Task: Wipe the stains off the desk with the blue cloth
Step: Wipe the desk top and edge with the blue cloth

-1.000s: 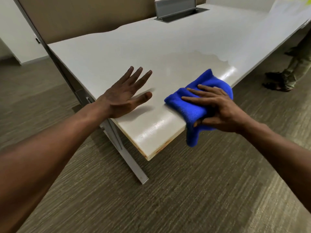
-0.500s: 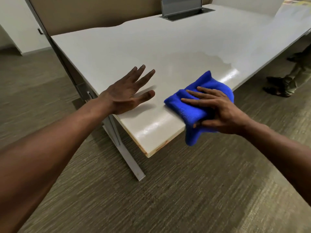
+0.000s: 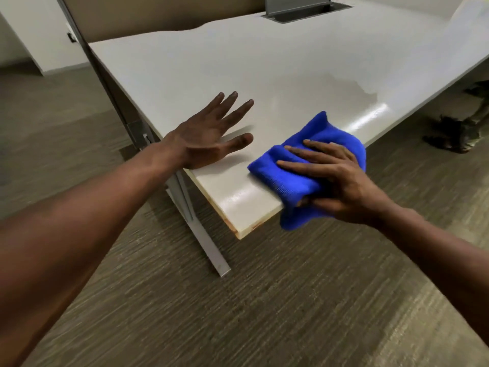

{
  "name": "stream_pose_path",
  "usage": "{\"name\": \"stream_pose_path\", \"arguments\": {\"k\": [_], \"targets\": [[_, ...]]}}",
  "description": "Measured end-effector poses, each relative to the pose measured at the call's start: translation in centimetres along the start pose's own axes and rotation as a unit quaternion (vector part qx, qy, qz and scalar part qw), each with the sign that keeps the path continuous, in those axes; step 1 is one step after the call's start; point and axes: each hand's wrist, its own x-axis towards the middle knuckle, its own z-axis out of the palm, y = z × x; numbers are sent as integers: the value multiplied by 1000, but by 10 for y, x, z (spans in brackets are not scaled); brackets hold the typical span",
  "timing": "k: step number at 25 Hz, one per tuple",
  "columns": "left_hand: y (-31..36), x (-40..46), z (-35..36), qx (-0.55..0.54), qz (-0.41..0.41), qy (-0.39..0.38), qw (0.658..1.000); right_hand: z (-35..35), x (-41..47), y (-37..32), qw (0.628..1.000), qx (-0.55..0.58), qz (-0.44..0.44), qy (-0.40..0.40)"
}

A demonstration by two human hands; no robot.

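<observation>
Over the last second very little has shifted: the folded blue microfibre cloth (image 3: 307,168) sits at the same near corner of the pale grey laminate desk (image 3: 211,64) as before, its lower fold still draped over the front edge, and both hands keep nearly the same places, so most of the apparent drift looks like head motion. That suggests the wipe is pausing or turning at the end of a stroke, not sweeping, and the task is probably mid-way: a dull, damp-looking patch (image 3: 330,88) with a crisp border lies toward one o'clock from the cloth, and whether any stain remains there cannot be told. The right hand (image 3: 341,178) lies on top of the cloth, fingers straight and slightly spread, pointing toward nine o'clock, while the thumb curls under the hanging fold and pinches it at the desk edge. The left hand (image 3: 209,136), at nine o'clock from the cloth and apart from it, is flat and wide-fingered, holding nothing, the heel of the palm at the desk's edge as a brace.
</observation>
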Motion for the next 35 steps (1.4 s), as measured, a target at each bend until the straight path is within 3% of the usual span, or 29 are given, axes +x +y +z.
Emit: {"name": "stream_pose_path", "arguments": {"k": [3, 6, 9, 12, 16, 22, 25, 29, 35], "targets": [[-3, -5, 2, -1, -2, 5, 1000, -9, -2, 11, 998, 24, 51, 14], [-4, -2, 2, 4, -2, 1, 1000, 14, -15, -15, 990, 46, 98, 94], [1, 1, 1, 3, -10, -1, 1000, 45, -24, -52, 987, 41, 65, 144], [-1, -1, -1, -8, -16, 2, 1000, 38, -14, -42, 994, 21, -7, 111], [0, -2, -1, -10, -17, 15, 1000, 2, -2, 2, 997, 46, 40, 37], [3, -2, -1, -6, -40, -6, 999, 44, -16, -51, 989, 45, 46, 134], [4, -3, -5, -5, -39, -6, 999, 51, -9, -69, 992, 38, 2, 121], [5, -3, -5, -6, -36, 6, 999, 20, -4, -34, 995, 84, 12, 61], [5, -3, -4, 1, -42, 0, 999, 48, -14, -64, 988, 63, 35, 139]]}}
